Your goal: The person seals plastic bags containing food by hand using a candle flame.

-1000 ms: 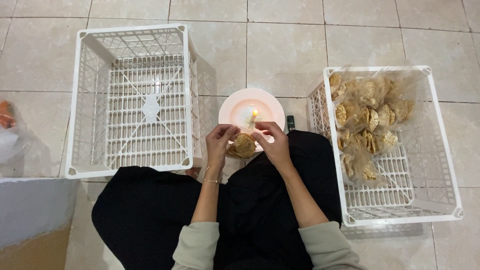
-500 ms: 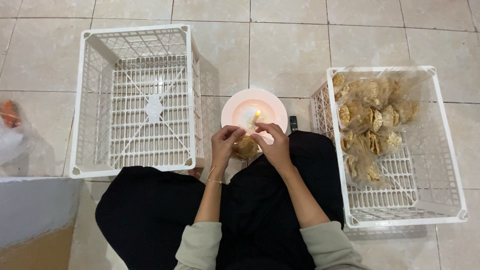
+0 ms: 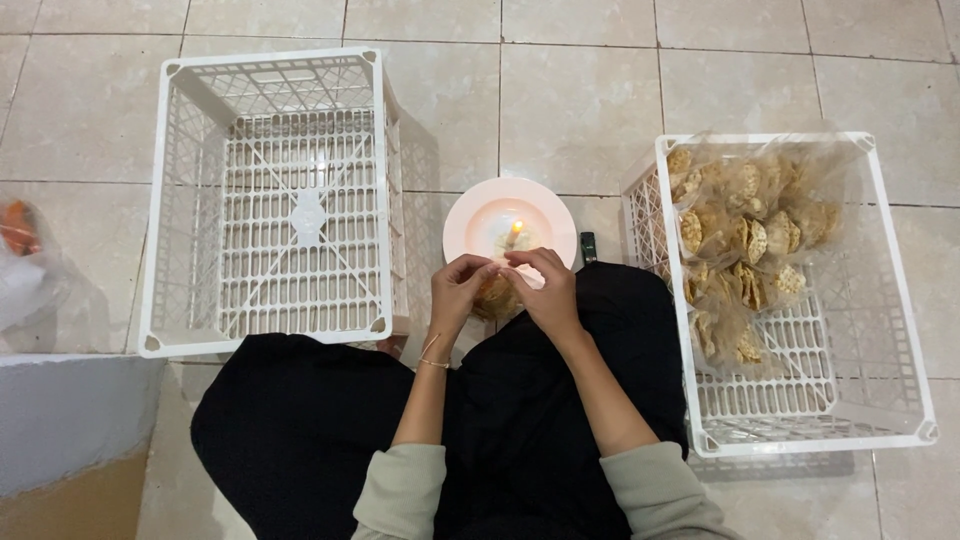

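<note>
Pale floor tiles (image 3: 590, 100) frame both hands, left hand (image 3: 456, 296) and right hand (image 3: 545, 290), now raised closer to the candle flame (image 3: 515, 233), pinching a cracker bag (image 3: 496, 296) between them.

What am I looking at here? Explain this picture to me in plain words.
There is no machine: a camera on a seated person's head looks down at their own two hands. The left hand and right hand meet over a small clear bag of crackers, pinching its top in a tight grip. Just beyond, a lit candle stands on a pink plate on the tiled floor. The left white crate holds nothing. The right white crate holds more bagged crackers.
</note>
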